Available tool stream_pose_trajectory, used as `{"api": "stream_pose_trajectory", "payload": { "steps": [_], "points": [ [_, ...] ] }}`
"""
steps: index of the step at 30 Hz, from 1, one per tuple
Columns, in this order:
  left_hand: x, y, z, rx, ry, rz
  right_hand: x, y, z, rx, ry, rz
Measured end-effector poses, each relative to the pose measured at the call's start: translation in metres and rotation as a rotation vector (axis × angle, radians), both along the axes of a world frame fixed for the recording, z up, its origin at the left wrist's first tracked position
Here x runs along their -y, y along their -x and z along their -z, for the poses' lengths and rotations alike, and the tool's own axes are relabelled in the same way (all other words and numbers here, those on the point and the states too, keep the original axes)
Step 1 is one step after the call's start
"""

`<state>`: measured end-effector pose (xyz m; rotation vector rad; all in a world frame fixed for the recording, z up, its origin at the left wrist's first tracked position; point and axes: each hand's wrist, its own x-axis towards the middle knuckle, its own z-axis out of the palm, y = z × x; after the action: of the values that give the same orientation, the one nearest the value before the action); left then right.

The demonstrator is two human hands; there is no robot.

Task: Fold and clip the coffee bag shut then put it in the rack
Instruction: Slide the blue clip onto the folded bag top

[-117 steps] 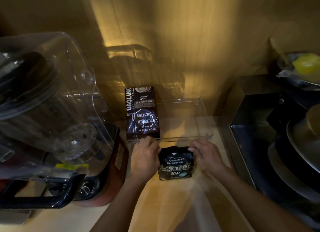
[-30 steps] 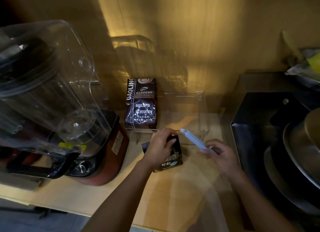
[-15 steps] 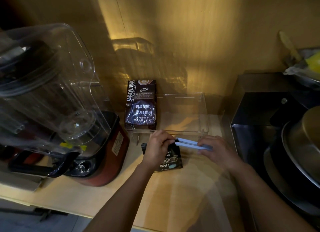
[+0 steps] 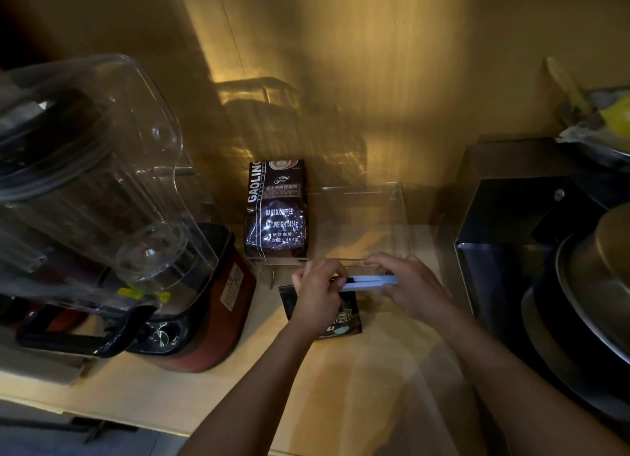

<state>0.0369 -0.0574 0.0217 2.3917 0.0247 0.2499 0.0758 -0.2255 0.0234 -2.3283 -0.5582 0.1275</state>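
Observation:
A small black coffee bag (image 4: 346, 314) lies on the wooden counter just in front of the clear acrylic rack (image 4: 399, 217). My left hand (image 4: 317, 293) covers the bag's upper left and pinches its folded top. My right hand (image 4: 409, 290) holds a pale blue-white bag clip (image 4: 370, 281), which lies level along the bag's folded top edge with its left end meeting my left fingers. I cannot tell whether the clip is snapped closed. A larger dark coffee bag (image 4: 276, 210) stands upright in the rack's left side.
A blender with a clear jar (image 4: 85, 182) on a red base (image 4: 211, 302) stands at the left. At the right sit a dark metal box (image 4: 511, 234) and stacked pans (image 4: 593, 295). A yellowish wall rises behind the rack.
My right hand brought the clip from a raised tilt down to level across the bag's folded top. My left hand stayed on the bag.

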Motion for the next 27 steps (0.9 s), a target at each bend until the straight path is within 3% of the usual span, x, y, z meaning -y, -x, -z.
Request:
{"api": "stream_pose_trajectory", "payload": {
  "steps": [13,17,27],
  "points": [
    [0.013,0.001,0.009,0.001,0.012,-0.123,-0.019,0.004,0.0,-0.037,-0.039,0.174],
    [0.01,0.004,0.014,0.023,0.002,-0.096,-0.007,0.004,0.0,-0.158,-0.138,0.078],
    [0.021,0.005,0.014,0.033,-0.046,-0.068,-0.011,0.005,0.008,-0.024,-0.108,0.046]
  ]
}}
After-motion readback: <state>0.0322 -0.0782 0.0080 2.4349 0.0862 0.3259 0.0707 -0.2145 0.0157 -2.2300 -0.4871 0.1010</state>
